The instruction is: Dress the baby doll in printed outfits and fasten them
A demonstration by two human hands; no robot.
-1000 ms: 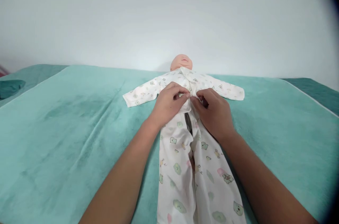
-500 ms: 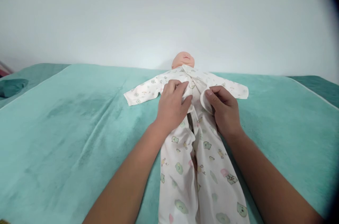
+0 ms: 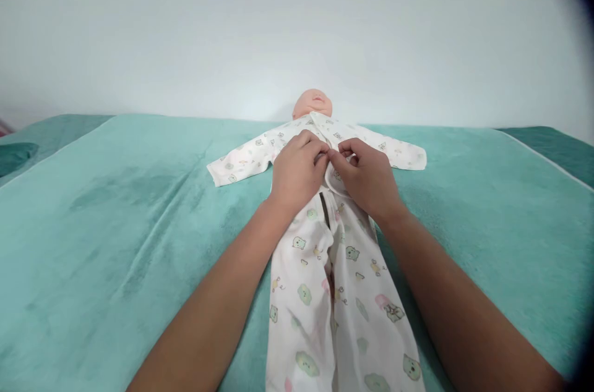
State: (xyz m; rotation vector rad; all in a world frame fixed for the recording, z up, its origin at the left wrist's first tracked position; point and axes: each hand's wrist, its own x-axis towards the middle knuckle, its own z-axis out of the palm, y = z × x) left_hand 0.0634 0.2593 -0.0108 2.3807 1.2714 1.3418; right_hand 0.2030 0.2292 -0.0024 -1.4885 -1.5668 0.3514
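A baby doll (image 3: 313, 102) lies on its back, dressed in a white long-sleeved top (image 3: 245, 160) printed with small animals. Matching white trousers (image 3: 301, 293) cover its legs and run toward me. Over the doll's chest, my left hand (image 3: 301, 166) has its fingers bent, thumb and fingertips pinching the top's front edge. My right hand (image 3: 366, 172) meets it from the other side, closed on the top's overlapping front flap. The fingertips of both hands nearly touch, and whatever fastening lies between them is hidden. A dark strip shows at the trousers' waist.
A teal blanket (image 3: 116, 243) spreads under the doll, with a long crease at the left. Behind it rises a plain white wall (image 3: 185, 27). Darker green cloth (image 3: 552, 148) shows at the far right and far left.
My right hand has brought the front flap leftward across the chest to my left hand. The left hand has closed its fingers. The view has shifted slightly.
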